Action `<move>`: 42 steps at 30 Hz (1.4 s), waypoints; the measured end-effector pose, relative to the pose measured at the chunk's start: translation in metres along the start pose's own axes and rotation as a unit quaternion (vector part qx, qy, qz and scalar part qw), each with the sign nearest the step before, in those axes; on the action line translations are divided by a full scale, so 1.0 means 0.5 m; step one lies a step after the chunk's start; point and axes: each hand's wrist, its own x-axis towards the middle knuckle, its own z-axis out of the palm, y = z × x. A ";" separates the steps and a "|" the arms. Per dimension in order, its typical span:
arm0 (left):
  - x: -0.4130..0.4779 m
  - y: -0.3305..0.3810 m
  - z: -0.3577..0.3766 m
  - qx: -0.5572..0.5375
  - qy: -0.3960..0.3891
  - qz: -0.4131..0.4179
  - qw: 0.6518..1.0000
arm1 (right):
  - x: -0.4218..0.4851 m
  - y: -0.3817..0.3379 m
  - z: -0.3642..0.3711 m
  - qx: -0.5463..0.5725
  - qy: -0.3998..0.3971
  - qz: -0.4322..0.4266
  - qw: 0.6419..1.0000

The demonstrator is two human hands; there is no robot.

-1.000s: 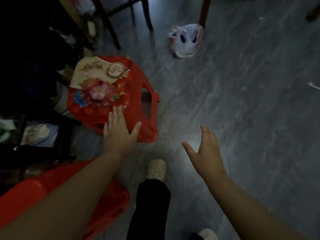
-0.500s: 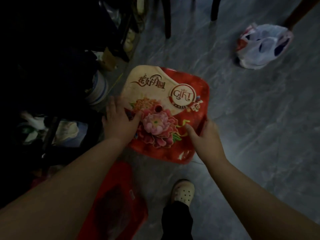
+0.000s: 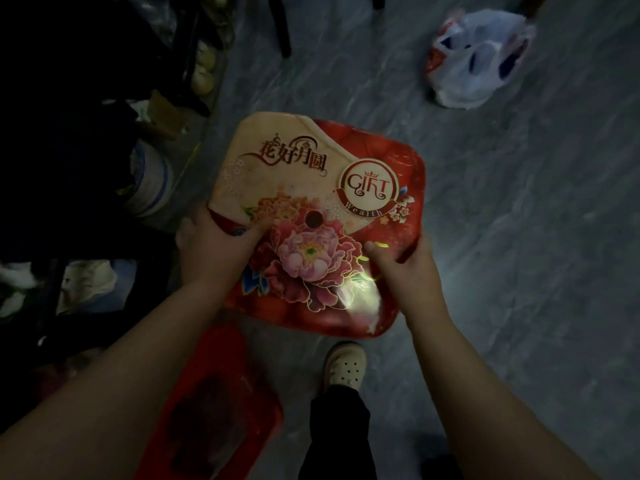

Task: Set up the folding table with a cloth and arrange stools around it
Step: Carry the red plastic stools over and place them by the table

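A red plastic stool (image 3: 360,168) with a flower picture and a "GIFT" badge on its seat fills the middle of the head view, seen from above. My left hand (image 3: 214,244) grips the seat's left edge, thumb on top. My right hand (image 3: 405,265) grips the right near edge the same way. A second red stool (image 3: 214,407) stands lower left, below my left forearm. No table or cloth is in view.
A white plastic bag (image 3: 481,60) lies on the grey floor (image 3: 519,271) at the upper right. Dark shelving with clutter and a white bucket (image 3: 152,181) runs along the left. Dark furniture legs (image 3: 282,29) stand at the top. My foot in a pale clog (image 3: 344,367) is below the stool.
Both hands reached for the flowered stool and took hold of its seat edges. The seat now fills more of the view, closer to me.
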 end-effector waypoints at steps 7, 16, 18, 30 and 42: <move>-0.340 0.374 -0.056 -0.017 -0.014 0.182 0.983 | -0.197 -0.102 -0.461 0.063 0.132 0.033 0.989; -1.025 0.861 -0.113 -0.099 -0.080 0.427 0.895 | -0.689 -0.161 -1.143 0.162 0.407 -0.036 0.898; -1.181 0.945 -0.109 -0.117 -0.093 0.487 0.861 | -0.800 -0.146 -1.267 0.182 0.470 -0.051 0.862; -1.894 1.307 0.058 -0.178 -0.239 0.684 0.666 | -1.194 -0.011 -1.774 0.216 0.740 -0.018 0.637; -2.466 1.410 0.327 -0.120 -0.418 0.776 0.457 | -1.398 0.236 -2.041 0.277 0.851 0.132 0.426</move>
